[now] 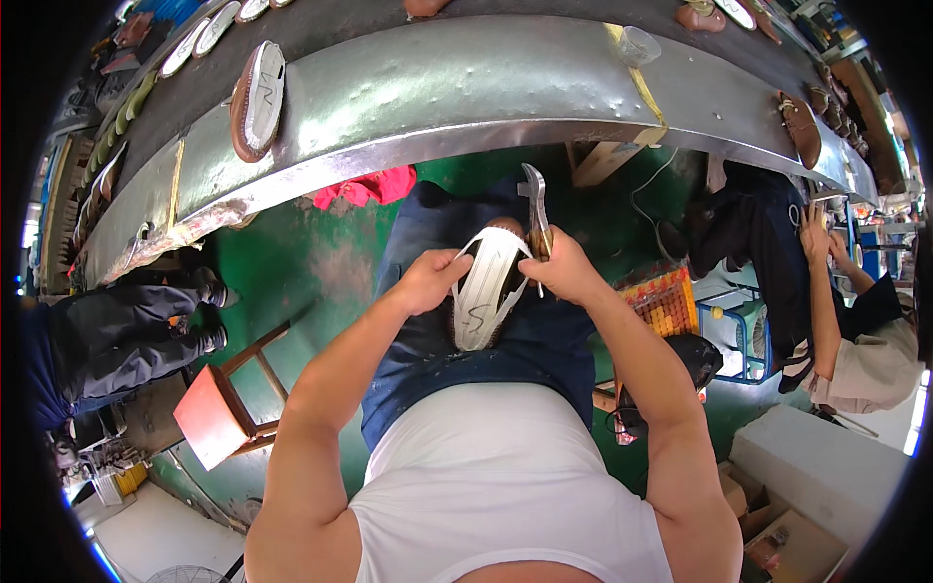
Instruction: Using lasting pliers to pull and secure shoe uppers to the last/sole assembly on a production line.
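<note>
Standing well left of the white-faced shoe (482, 291) on the person's lap (413, 355) is a red-topped stool (209, 418). Beyond the white-faced shoe and to its left, 1 brown-and-white shoe (260, 102) rests on the metal-covered bench (437, 83). At the white-faced shoe's left edge, the left hand (429, 280) pinches a white strip (510, 306); at its right edge, the right hand (566, 270) pinches the strip too, also holding a metal tool (536, 199). Right of it stand an orange woven basket (663, 296) and, farther, a co-worker (870, 364).
</note>
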Demonstrator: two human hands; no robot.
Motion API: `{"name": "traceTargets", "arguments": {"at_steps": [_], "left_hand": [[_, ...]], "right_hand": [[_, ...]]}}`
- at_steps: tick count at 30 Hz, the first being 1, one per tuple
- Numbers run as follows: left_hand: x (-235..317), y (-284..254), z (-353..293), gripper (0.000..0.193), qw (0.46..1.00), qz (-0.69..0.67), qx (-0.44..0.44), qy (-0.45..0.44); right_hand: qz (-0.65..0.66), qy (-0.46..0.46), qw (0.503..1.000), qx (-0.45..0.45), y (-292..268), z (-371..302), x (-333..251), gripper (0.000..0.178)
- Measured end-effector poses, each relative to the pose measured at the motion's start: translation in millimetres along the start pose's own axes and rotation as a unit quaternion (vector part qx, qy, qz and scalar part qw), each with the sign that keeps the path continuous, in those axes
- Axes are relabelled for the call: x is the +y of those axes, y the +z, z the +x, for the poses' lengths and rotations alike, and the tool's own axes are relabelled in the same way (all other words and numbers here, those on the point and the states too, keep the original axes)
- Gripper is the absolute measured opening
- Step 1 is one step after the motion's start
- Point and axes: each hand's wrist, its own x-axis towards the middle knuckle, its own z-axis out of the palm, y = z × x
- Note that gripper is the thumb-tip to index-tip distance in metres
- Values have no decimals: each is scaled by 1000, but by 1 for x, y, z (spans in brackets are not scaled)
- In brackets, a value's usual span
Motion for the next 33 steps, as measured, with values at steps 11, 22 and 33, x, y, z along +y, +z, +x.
{"name": "traceTargets", "arguments": {"at_steps": [11,22,33], "left_hand": [[-32,50,-33,84,995,65,35,63],[-49,50,-25,93,989,86,26,116],[-55,53,-26,100,958,236,76,144]], "right_hand": [[-270,17,955,-120,-24,-95,-33,40],[-423,-92,873,-224,4,-75,-44,25],[-531,-85,822,-185,2,-68,-78,23]]}}
